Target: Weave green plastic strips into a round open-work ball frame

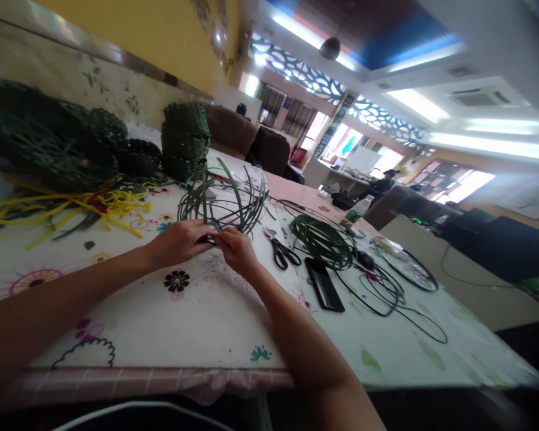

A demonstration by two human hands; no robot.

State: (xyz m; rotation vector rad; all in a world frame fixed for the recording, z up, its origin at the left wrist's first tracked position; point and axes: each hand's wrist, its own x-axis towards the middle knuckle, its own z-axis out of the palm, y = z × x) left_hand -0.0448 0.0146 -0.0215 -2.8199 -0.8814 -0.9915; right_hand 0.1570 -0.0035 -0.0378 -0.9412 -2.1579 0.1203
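Dark green strips (236,194) bend up and outward in a loose, round, partly woven shape on the flowered tablecloth. My left hand (182,242) grips its near edge with bent fingers. Close against it, my right hand (234,246) pinches the same edge with thumb and fingers. The fingertips of both hands almost meet, and they hide the exact spot being held. Black-handled scissors (282,251) lie just right of my right hand, blades pointing away. Beyond them rests a coil of green strip (322,240).
A black phone (324,284) lies below the coil, with loose strip loops (388,299) to its right. Yellow strips (78,206) are heaped at left, before dark green woven baskets (185,140). A plastic bottle (358,209) stands farther back. Someone (388,176) sits in the background.
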